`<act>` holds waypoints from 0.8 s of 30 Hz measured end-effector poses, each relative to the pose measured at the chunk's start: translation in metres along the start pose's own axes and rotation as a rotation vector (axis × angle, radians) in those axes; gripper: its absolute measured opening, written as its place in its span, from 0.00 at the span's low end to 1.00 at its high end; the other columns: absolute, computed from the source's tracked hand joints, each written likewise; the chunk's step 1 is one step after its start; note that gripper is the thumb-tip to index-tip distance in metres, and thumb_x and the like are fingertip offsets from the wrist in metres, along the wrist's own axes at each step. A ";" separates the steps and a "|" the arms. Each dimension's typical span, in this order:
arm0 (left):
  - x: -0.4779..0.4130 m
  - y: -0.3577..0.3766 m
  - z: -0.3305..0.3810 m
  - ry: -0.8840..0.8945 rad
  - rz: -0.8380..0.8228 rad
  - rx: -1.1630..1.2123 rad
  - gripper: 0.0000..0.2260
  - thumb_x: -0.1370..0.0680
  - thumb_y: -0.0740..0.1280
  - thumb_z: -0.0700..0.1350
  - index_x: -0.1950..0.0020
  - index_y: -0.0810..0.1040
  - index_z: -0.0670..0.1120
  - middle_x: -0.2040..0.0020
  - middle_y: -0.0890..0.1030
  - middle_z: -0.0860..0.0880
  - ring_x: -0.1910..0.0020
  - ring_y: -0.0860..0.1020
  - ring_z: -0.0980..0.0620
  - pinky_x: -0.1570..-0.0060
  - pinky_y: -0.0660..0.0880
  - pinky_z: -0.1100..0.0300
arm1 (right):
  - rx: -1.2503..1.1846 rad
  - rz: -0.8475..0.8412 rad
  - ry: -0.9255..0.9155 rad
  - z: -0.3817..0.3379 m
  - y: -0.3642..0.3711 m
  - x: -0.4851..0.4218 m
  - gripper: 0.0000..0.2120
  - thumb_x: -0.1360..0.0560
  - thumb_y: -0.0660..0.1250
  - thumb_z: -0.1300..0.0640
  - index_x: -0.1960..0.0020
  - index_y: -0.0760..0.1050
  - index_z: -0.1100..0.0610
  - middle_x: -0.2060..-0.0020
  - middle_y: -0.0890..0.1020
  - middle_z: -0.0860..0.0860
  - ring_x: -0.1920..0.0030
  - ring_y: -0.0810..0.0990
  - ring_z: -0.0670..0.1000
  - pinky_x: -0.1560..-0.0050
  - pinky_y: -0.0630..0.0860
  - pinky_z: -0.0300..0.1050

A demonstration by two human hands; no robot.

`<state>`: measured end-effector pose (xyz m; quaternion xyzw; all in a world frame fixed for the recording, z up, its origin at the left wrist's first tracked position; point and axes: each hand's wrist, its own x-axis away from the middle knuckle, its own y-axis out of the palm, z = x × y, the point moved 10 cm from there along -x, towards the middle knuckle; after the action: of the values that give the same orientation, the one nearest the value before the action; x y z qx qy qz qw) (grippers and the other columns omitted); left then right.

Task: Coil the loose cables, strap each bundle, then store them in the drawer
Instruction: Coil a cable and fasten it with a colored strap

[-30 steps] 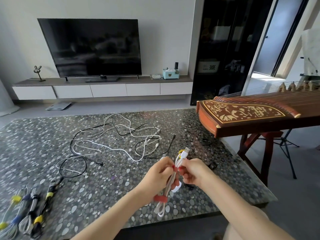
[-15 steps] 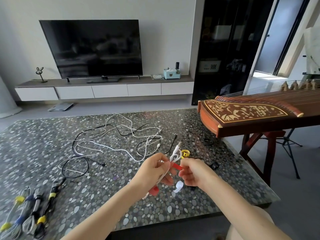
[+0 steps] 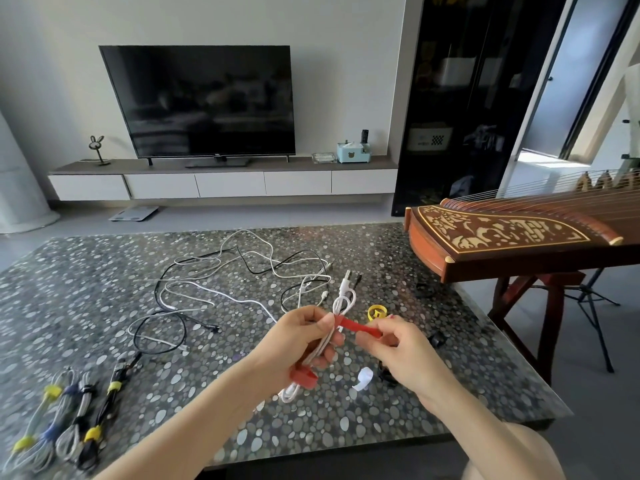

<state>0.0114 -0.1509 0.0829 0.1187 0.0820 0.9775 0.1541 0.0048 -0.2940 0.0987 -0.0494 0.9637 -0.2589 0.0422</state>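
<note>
My left hand [image 3: 300, 336] grips a coiled white cable [image 3: 343, 299] above the pebble-patterned table [image 3: 381, 427]. A red strap [image 3: 303, 374] is wrapped round the bundle's lower end. A second red strap [image 3: 356, 328] sits near the top, and my right hand [image 3: 398, 348] pinches its free end, pulled out to the right. Loose white and black cables [image 3: 242, 278] lie tangled at mid-table. Several strapped bundles [image 3: 65, 420] with yellow and blue ties lie at the near left.
A yellow strap ring [image 3: 376, 312], a white strap [image 3: 363, 379] and small black straps [image 3: 437, 338] lie near my hands. A wooden zither [image 3: 519, 237] on a stand overhangs the table's right side. A TV cabinet with drawers [image 3: 228, 183] stands against the far wall.
The bundle has tilted from upright to slanted. My right hand has drawn the upper red strap's end out to the right, away from the left hand.
</note>
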 end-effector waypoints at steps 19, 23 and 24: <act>0.030 0.021 0.038 0.521 0.188 -0.861 0.12 0.27 0.64 0.33 0.65 0.73 0.49 0.70 0.78 0.51 0.72 0.71 0.58 0.70 0.67 0.64 | -0.323 -0.407 0.173 -0.050 0.028 0.021 0.19 0.22 0.61 0.57 0.67 0.82 0.60 0.83 0.61 0.47 0.80 0.55 0.46 0.75 0.55 0.38; 0.034 0.035 0.046 0.613 0.094 -0.930 0.07 0.24 0.66 0.36 0.61 0.75 0.45 0.68 0.77 0.55 0.70 0.74 0.58 0.68 0.69 0.66 | -0.803 -0.508 0.500 -0.041 0.042 0.009 0.15 0.27 0.61 0.58 0.65 0.81 0.65 0.87 0.59 0.46 0.85 0.55 0.44 0.80 0.55 0.36; 0.034 0.034 0.046 0.613 0.077 -0.914 0.10 0.25 0.67 0.36 0.63 0.74 0.48 0.69 0.76 0.57 0.71 0.73 0.60 0.68 0.67 0.70 | -0.891 -0.525 0.553 -0.041 0.046 0.009 0.14 0.29 0.61 0.58 0.64 0.81 0.66 0.88 0.59 0.46 0.86 0.55 0.43 0.81 0.55 0.35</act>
<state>-0.0180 -0.1664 0.1408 -0.2475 -0.3141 0.9083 0.1230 -0.0123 -0.2355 0.1101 -0.2300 0.9104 0.1663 -0.3011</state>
